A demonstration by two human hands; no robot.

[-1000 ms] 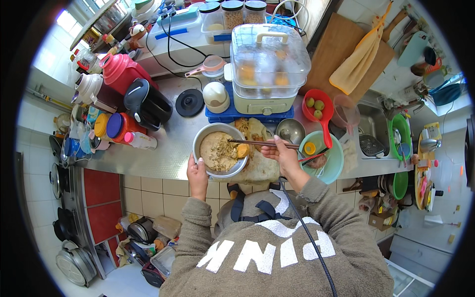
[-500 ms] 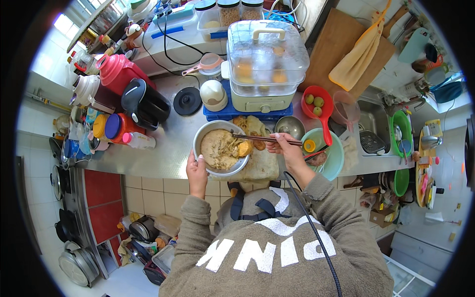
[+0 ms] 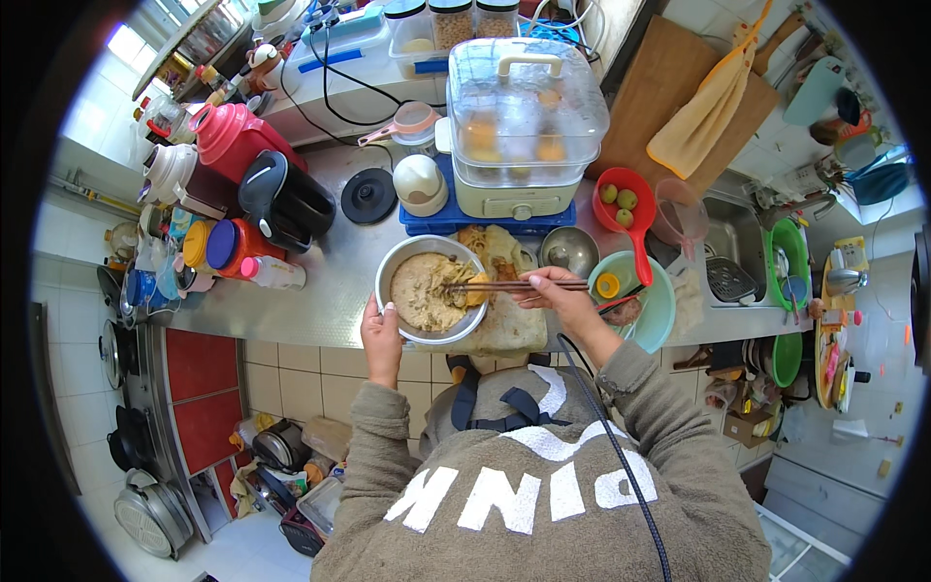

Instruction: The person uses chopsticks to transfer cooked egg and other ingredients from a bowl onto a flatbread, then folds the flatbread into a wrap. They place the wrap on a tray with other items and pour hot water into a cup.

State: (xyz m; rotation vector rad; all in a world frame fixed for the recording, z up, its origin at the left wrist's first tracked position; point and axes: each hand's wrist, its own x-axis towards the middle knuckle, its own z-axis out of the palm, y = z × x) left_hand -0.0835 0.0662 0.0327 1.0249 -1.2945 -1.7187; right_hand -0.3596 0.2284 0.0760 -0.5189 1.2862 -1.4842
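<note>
My left hand point(image 3: 381, 337) grips the near left rim of a white bowl point(image 3: 433, 339), thumb up along its side. A pale brown, thick mixture point(image 3: 415, 293) fills the bowl, with a yellow-orange lump near its right side. My right hand point(image 3: 561, 298) is closed around a pair of dark chopsticks point(image 3: 516, 286). Their tips are sunk in the mixture near the bowl's middle. Beside the bowl on the right, a pale, stained board or cloth point(image 3: 509, 328) lies at the counter's front edge, with brownish scraps point(image 3: 500, 254) behind it.
A steamer point(image 3: 524, 126) with a clear lid stands behind the bowl. To the right are a metal bowl point(image 3: 569, 251), a mint basin point(image 3: 656, 310), a red ladle-like strainer point(image 3: 642, 262) with green fruit, and a sink point(image 3: 727, 238). A black kettle point(image 3: 286, 204) and bottles crowd the left.
The chopstick tips have moved toward me and a little left, deeper into the mixture. My right hand has lowered slightly. My left hand and the bowl have shifted slightly left.
</note>
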